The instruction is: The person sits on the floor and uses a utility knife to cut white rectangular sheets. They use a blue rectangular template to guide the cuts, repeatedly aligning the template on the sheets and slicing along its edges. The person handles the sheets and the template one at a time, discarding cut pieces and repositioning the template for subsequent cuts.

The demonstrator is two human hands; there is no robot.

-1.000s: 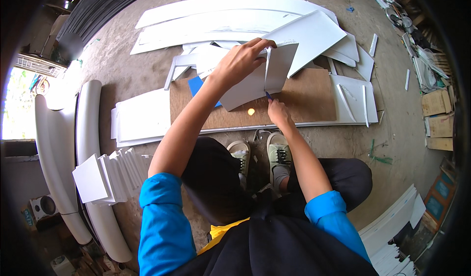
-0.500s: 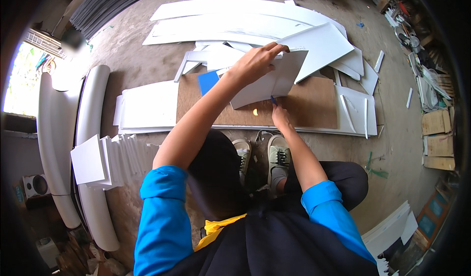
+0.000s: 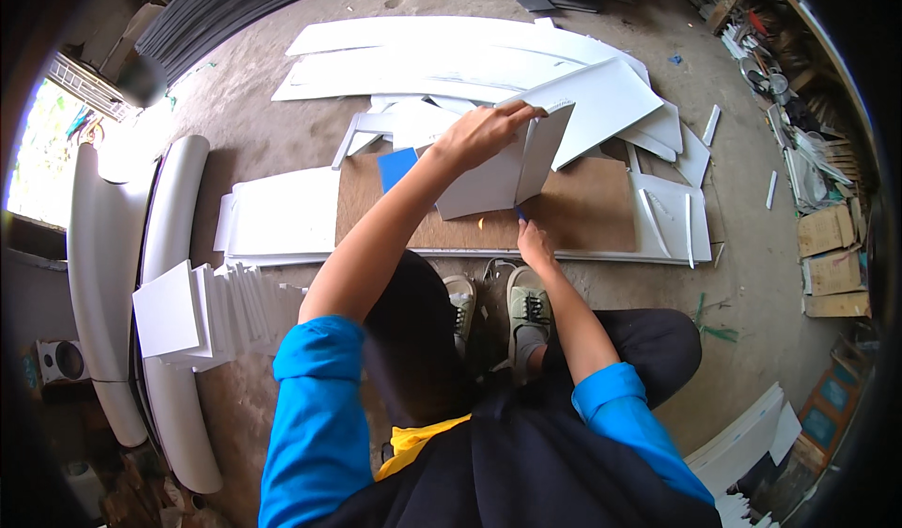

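Head view, floor: long white panels (image 3: 442, 58) lie spread over the concrete floor (image 3: 282, 133), kept flat and within my reach.
Brown board (image 3: 592, 213): it lies flat just ahead of my shoes (image 3: 526, 307), a firm bed under the work.
Cut stack (image 3: 202, 317): white squares stand on edge to my left, apart from the work.
White sheet (image 3: 503, 176): folded upright on the brown board, one flap raised so its crease faces me.
Left hand (image 3: 484, 133): my grip is closed over the sheet's top edge, steadying it.
Right hand (image 3: 536, 244): my grip is closed around a small blue-tipped tool (image 3: 520, 214) at the sheet's foot; its kind I cannot tell.
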